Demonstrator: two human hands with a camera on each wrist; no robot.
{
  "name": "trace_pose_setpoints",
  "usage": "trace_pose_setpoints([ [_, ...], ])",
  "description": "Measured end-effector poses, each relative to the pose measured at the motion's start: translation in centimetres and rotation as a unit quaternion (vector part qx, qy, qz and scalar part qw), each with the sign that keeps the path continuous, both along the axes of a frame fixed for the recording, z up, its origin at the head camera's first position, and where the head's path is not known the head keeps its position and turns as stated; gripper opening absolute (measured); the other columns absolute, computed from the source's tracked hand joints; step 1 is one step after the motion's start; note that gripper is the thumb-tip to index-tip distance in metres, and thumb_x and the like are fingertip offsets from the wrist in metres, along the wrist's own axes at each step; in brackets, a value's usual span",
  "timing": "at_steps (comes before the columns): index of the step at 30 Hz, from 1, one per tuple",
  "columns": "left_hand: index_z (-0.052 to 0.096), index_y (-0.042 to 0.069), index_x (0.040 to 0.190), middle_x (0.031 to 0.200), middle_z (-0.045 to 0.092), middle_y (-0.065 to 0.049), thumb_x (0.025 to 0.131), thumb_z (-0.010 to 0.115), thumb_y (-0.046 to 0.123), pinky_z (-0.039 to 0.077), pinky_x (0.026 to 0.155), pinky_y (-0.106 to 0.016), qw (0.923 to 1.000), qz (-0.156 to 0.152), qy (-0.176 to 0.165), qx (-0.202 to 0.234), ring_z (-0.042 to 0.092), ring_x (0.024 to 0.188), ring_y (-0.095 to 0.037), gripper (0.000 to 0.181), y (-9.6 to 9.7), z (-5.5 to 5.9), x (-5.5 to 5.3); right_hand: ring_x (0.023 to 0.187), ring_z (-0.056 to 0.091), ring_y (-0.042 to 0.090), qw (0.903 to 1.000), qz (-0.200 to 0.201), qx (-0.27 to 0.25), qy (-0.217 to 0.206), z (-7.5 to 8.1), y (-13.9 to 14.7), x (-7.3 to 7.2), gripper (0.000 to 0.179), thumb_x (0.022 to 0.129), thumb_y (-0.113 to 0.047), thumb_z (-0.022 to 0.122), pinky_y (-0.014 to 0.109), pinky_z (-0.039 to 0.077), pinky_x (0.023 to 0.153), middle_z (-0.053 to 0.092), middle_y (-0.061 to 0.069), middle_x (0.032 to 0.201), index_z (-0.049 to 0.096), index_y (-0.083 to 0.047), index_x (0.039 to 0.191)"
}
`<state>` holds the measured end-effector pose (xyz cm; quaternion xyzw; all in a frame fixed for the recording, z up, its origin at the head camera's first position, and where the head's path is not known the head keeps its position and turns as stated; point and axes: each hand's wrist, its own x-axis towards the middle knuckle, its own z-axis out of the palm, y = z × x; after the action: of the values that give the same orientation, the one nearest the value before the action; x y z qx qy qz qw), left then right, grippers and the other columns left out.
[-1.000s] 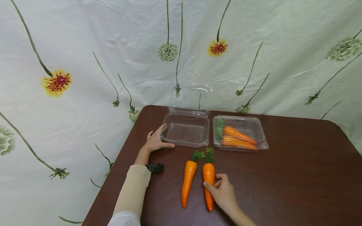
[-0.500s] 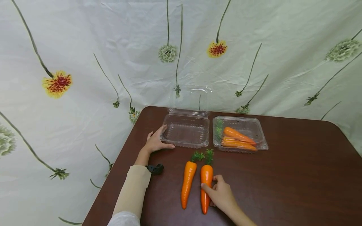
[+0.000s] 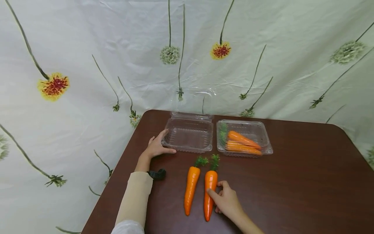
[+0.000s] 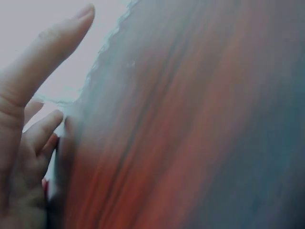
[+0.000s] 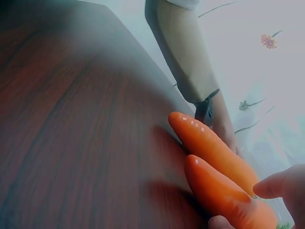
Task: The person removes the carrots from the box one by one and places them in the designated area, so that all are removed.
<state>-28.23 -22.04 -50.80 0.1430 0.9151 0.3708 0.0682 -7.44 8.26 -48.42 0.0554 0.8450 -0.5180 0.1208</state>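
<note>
My right hand [image 3: 228, 202] holds the nearer-right orange carrot [image 3: 211, 182], thumb on its upper side and fingers along its right side. A second carrot [image 3: 191, 188] lies just to its left, both with green tops pointing away from me. In the right wrist view, the held carrot [image 5: 217, 191] lies beside the other carrot [image 5: 209, 143], tips towards the camera. My left hand [image 3: 155, 145] rests at the left edge of a clear plastic clamshell box [image 3: 190, 135], fingers fairly straight, thumb near the front corner. The box's lid [image 3: 193, 100] stands raised at the back.
A closed clear clamshell [image 3: 264, 130] with several carrots [image 3: 243, 139] inside stands right of the open box. Everything sits on a dark brown table [image 3: 304, 175]. Behind its far edge hangs a pale flowered cloth [image 3: 131, 32].
The right hand has shifted the held carrot slightly left, nearer the other carrot. My left hand keeps its place at the open box. The head view has turned a little.
</note>
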Motion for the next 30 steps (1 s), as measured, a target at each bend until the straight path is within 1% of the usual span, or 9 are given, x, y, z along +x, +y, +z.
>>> trace_pose_setpoints([
  [4,0.018,0.015,0.157,0.159,0.023,-0.015,0.067,0.086,0.052,0.011,0.111,-0.064,0.9993,0.015,-0.031,-0.011,0.016,0.143,-0.044,0.118,-0.9,0.4,0.7,0.038,0.053,0.015,0.9999,-0.005,-0.01,-0.007,0.0,0.2,0.0,0.06,0.09,-0.041,0.067,0.031,0.046,0.039,0.056,0.004,0.057,0.049,0.007,0.121],
  [7,0.017,0.018,0.158,0.158,0.022,-0.018,0.067,0.086,0.053,0.023,0.106,-0.068,0.998,0.029,-0.053,-0.021,0.015,0.141,-0.048,0.119,-1.5,0.7,1.5,0.039,0.055,0.016,0.9997,-0.017,-0.015,-0.007,0.0,0.5,0.0,0.059,0.091,-0.042,0.067,0.03,0.048,0.039,0.056,0.004,0.058,0.05,0.007,0.12],
  [13,0.019,0.005,0.156,0.155,0.025,-0.025,0.075,0.081,0.051,0.029,0.105,-0.064,0.9953,0.041,-0.068,-0.056,0.026,0.139,-0.046,0.111,-2.4,2.3,4.2,0.041,0.056,0.017,0.9987,-0.049,-0.015,0.001,0.2,1.5,0.1,0.059,0.091,-0.044,0.066,0.031,0.049,0.041,0.057,0.005,0.06,0.051,0.006,0.119],
  [16,0.038,0.001,0.149,0.148,0.039,-0.026,0.083,0.076,0.046,0.034,0.103,-0.062,0.9948,0.077,-0.039,-0.053,0.035,0.135,-0.045,0.088,-2.2,3.9,6.0,0.043,0.057,0.018,0.9974,-0.07,-0.015,0.003,0.6,2.3,0.1,0.057,0.092,-0.043,0.066,0.032,0.05,0.042,0.058,0.006,0.06,0.052,0.006,0.119],
  [20,0.058,0.005,0.135,0.131,0.059,-0.019,0.091,0.07,0.037,0.043,0.097,-0.057,0.9913,0.12,0.04,0.037,0.053,0.122,-0.036,0.056,-0.6,6.3,7.5,0.046,0.06,0.019,0.9956,-0.09,-0.024,0.008,1.3,3.4,-0.1,0.054,0.093,-0.039,0.066,0.032,0.052,0.045,0.06,0.007,0.062,0.052,0.006,0.119],
  [22,0.062,0.007,0.132,0.124,0.064,-0.016,0.092,0.07,0.031,0.046,0.093,-0.054,0.987,0.109,0.079,0.088,0.058,0.115,-0.032,0.047,0.9,7.2,7.8,0.048,0.061,0.02,0.9947,-0.098,-0.03,0.009,1.7,3.9,-0.2,0.053,0.094,-0.039,0.065,0.031,0.053,0.046,0.061,0.007,0.063,0.052,0.005,0.12],
  [25,0.064,0.007,0.129,0.12,0.066,-0.013,0.093,0.069,0.027,0.049,0.091,-0.05,0.9828,0.071,0.114,0.127,0.061,0.11,-0.029,0.042,3.7,8.1,7.8,0.05,0.062,0.022,0.9931,-0.109,-0.043,0.007,2.3,4.7,-0.3,0.051,0.095,-0.039,0.064,0.031,0.054,0.049,0.062,0.008,0.064,0.052,0.004,0.121],
  [27,0.064,0.007,0.129,0.122,0.065,-0.011,0.093,0.069,0.025,0.048,0.094,-0.048,0.9818,0.042,0.115,0.145,0.06,0.112,-0.028,0.041,5.7,8.3,7.7,0.051,0.063,0.022,0.9918,-0.116,-0.053,0.006,2.6,5.2,-0.5,0.051,0.095,-0.04,0.063,0.031,0.055,0.05,0.063,0.009,0.065,0.052,0.003,0.121],
  [30,0.061,0.008,0.132,0.129,0.062,-0.01,0.094,0.068,0.025,0.046,0.098,-0.048,0.9818,-0.001,0.094,0.165,0.057,0.117,-0.026,0.042,8.6,8.4,7.5,0.053,0.064,0.023,0.9901,-0.121,-0.07,0.007,3.1,6.0,-0.7,0.05,0.096,-0.04,0.062,0.031,0.055,0.052,0.064,0.009,0.068,0.051,0.002,0.122],
])
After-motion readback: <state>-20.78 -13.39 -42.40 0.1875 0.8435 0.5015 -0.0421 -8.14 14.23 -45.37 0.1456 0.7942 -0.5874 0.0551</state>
